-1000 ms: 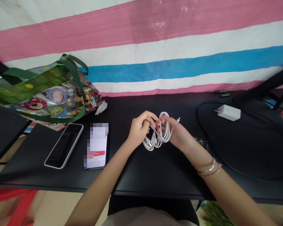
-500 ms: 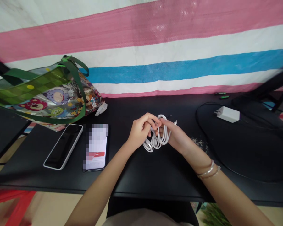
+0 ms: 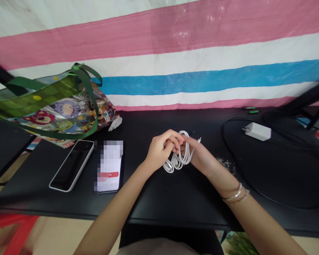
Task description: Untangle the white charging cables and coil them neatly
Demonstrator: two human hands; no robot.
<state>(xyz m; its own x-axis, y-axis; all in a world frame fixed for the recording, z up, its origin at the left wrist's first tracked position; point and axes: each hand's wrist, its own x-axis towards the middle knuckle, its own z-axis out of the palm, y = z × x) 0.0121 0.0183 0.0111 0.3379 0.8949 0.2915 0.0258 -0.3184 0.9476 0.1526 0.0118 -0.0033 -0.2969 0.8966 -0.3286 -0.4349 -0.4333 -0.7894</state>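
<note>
A white charging cable (image 3: 186, 156), wound in loops, is held between my two hands above the black table. My left hand (image 3: 162, 147) bends its fingers over the coil from the left, and its fingertips meet the loops near the top. From the right, my right hand (image 3: 200, 154) grips the coil, its thumb lying along the upper loops and its other fingers partly hidden behind the cable. One white cable end sticks out beside the right thumb. A metal plug shows at the lower left of the coil.
A green-handled cartoon bag (image 3: 66, 109) stands at the left. In front of it lie a white-edged device (image 3: 72, 166) and a lit phone (image 3: 110, 166). On the right are a white charger (image 3: 258, 131), black cables (image 3: 244, 177) and small green items (image 3: 253, 112). A striped sheet (image 3: 162, 63) hangs behind.
My left fingers have curled a little more over the coil. Both hands and the cable are nearly in the same place; the whole view has shifted slightly.
</note>
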